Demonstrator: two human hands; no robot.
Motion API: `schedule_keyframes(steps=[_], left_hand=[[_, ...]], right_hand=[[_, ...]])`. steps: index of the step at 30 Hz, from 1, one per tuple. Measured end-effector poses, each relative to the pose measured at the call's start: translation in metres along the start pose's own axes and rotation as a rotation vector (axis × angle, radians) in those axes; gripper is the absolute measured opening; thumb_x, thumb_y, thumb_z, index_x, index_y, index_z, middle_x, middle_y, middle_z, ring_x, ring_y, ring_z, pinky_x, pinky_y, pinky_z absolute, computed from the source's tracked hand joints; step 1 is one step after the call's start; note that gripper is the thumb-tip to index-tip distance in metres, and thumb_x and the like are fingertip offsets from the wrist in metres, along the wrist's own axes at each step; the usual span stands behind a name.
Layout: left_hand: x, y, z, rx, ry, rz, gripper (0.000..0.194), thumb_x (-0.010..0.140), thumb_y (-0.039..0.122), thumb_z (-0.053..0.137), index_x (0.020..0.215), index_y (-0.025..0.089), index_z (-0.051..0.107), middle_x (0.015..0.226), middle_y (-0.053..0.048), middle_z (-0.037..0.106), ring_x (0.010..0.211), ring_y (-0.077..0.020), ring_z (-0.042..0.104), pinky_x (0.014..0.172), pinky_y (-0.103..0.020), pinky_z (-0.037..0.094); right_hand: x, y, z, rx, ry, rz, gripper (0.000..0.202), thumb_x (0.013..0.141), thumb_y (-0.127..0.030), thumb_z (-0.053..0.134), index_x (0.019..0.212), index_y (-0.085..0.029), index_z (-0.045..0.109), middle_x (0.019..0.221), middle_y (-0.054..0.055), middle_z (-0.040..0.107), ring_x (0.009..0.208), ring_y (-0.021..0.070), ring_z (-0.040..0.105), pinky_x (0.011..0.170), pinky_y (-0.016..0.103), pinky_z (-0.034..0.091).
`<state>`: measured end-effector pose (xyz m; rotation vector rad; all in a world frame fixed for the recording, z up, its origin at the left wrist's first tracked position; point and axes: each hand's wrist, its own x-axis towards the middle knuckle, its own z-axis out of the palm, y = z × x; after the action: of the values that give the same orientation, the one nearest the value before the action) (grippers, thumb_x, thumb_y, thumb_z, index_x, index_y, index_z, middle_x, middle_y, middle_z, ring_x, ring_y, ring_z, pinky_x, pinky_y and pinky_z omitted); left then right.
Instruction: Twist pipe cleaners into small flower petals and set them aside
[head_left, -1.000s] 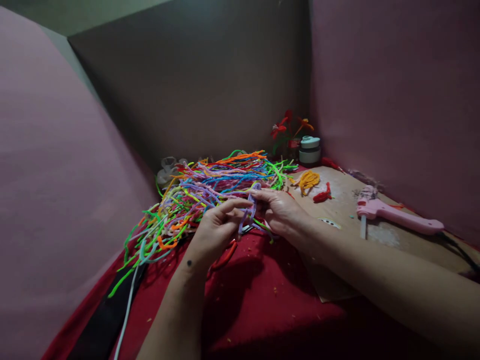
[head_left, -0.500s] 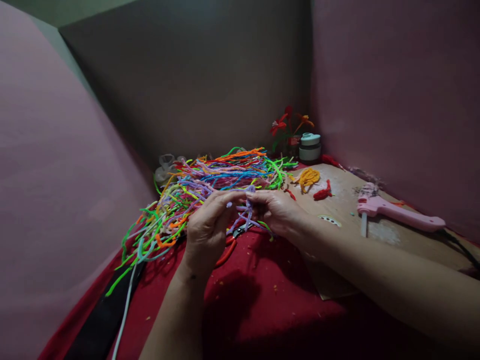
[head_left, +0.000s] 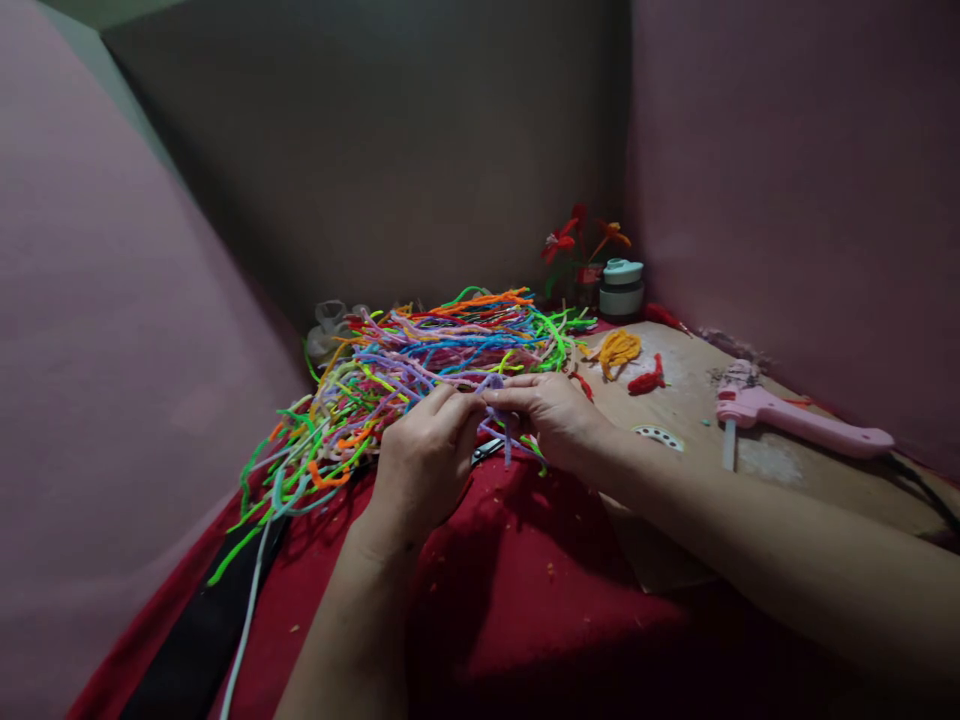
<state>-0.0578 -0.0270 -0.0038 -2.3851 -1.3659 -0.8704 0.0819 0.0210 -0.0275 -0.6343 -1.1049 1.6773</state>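
Between my two hands is a small bent piece of lavender pipe cleaner (head_left: pixel 508 440), with a loop above the fingertips and ends hanging below. My left hand (head_left: pixel 431 445) is closed, its thumb and forefinger pinching the piece from the left. From the right, my right hand (head_left: pixel 551 408) pinches it too, fingertips touching those of the left. Behind the hands spreads a large heap of colourful pipe cleaners (head_left: pixel 450 345). Scissors (head_left: pixel 487 452) lie just under the hands, their handles mostly hidden by the left hand.
On the brown board (head_left: pixel 690 365) at the right lie a pink glue gun (head_left: pixel 810 425), an orange bundle (head_left: pixel 619 352) and a red piece (head_left: pixel 649 377). A lidded jar (head_left: pixel 621 290) and red flowers (head_left: pixel 561 242) stand behind. A white cord (head_left: pixel 251 610) crosses the red cloth (head_left: pixel 517 600).
My left hand has turned and closed, its fingertips now meeting the right hand's at the lavender piece. The piece has shifted slightly left, with its ends hanging lower.
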Motion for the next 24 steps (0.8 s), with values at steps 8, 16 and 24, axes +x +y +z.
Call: schedule_keyframes(steps=[8, 16, 24], left_hand=[[-0.001, 0.000, 0.009, 0.068, -0.003, 0.027, 0.019, 0.088, 0.022, 0.042, 0.086, 0.018, 0.060, 0.083, -0.005, 0.059, 0.076, -0.0131, 0.056, 0.071, -0.023, 0.042], [0.000, 0.005, 0.009, 0.221, -0.044, 0.061, 0.023, 0.087, 0.019, 0.038, 0.076, 0.017, 0.057, 0.074, -0.005, 0.056, 0.069, -0.0135, 0.052, 0.064, -0.024, 0.039], [-0.002, 0.017, 0.013, 0.467, -0.061, 0.127, 0.014, 0.082, 0.012, 0.043, 0.079, 0.016, 0.056, 0.077, -0.007, 0.056, 0.070, -0.0185, 0.051, 0.058, -0.028, 0.036]], right_hand=[[0.001, 0.002, -0.001, -0.084, 0.023, -0.064, 0.024, 0.059, -0.027, 0.069, 0.048, -0.015, 0.051, 0.043, -0.005, 0.042, 0.041, 0.0061, 0.034, 0.044, 0.024, 0.023], [-0.001, 0.002, -0.001, -0.141, 0.064, -0.074, 0.017, 0.059, -0.019, 0.062, 0.047, -0.015, 0.051, 0.042, -0.005, 0.043, 0.040, 0.0061, 0.036, 0.042, 0.023, 0.026], [-0.001, 0.001, -0.002, -0.279, 0.118, -0.082, 0.015, 0.056, -0.017, 0.060, 0.044, -0.015, 0.051, 0.040, -0.006, 0.041, 0.041, 0.0058, 0.033, 0.041, 0.023, 0.024]])
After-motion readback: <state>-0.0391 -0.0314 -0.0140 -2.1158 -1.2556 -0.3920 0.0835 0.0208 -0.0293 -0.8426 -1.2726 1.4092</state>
